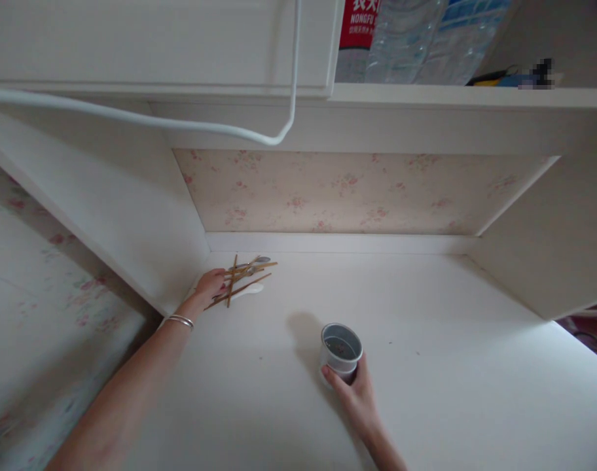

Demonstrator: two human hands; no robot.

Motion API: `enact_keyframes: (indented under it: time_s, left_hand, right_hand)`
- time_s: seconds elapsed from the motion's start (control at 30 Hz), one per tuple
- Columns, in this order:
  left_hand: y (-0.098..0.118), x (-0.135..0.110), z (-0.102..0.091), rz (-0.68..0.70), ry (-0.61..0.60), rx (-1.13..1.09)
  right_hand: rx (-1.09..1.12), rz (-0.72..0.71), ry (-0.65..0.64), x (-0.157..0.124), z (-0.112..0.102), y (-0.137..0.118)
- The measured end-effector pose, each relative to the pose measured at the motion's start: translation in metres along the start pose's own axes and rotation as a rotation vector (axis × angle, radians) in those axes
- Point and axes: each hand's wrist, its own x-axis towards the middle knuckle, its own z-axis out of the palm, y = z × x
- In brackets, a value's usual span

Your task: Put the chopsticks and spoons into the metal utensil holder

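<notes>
My left hand [209,286] reaches into the back left corner of the white desk [450,366] and rests on a loose pile of wooden chopsticks [239,278]. Its fingers curl over the sticks' near ends. A white spoon [249,290] and a metal spoon [257,261] lie in the same pile. My right hand [356,390] holds a small grey cup [340,350] near the middle front of the desk, fingers wrapped round its lower wall. The cup stands upright and looks hollow inside.
A flowered back panel [347,193] closes the alcove, with white side walls left and right. A white cable [146,118] hangs across the upper cabinet. Water bottles [416,39] stand on the shelf above.
</notes>
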Motion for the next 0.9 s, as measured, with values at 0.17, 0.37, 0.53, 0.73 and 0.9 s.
enact_keyframes:
  time_s: [0.17,0.37,0.53,0.73,0.9]
  left_hand:
    - [-0.007,-0.031,-0.005,0.000,-0.047,-0.191]
    - [-0.026,-0.106,0.007,0.055,-0.073,-0.264]
    - [-0.049,-0.164,0.028,0.093,-0.104,-0.242]
    - [-0.055,-0.184,0.039,0.172,-0.112,-0.112]
    - [-0.050,-0.181,0.038,0.201,-0.122,-0.037]
  right_hand:
    - [0.042,-0.009,-0.020,0.020,0.011,-0.015]
    - [-0.049,-0.006,-0.036,0.088,0.044,-0.030]
    - [-0.142,-0.092,-0.018,0.151,0.085,-0.038]
    - [-0.249,-0.141,-0.019,0.207,0.132,-0.049]
    - [-0.296,-0.181,-0.018,0.234,0.153,-0.049]
